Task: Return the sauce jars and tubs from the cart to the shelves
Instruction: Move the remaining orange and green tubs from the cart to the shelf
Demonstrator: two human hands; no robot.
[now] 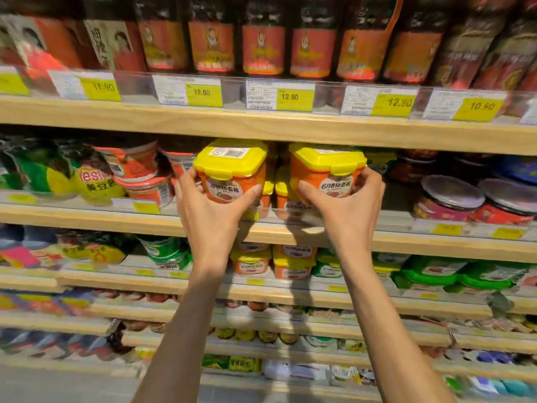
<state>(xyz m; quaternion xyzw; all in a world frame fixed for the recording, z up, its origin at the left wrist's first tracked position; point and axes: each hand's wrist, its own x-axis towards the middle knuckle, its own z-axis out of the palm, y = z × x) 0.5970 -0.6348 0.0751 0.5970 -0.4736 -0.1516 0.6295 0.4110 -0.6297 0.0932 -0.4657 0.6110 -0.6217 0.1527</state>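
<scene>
Left side: blurred bags [96, 181] crowd the middle shelf [87, 218]; their print is hard to read. The left hand [209, 210] grasps the left tub [231, 173], orange with a yellow lid, above the shelf's front edge. Its lid sits just under the upper shelf board [174, 120], with little room above. Between the held tubs, stocked tubs [280, 196] show, partly hidden. The right hand [348, 205] grasps the right tub [328, 173], slightly tilted; palms hide both bases. Far right, jars [453, 196] run to the frame edge.
</scene>
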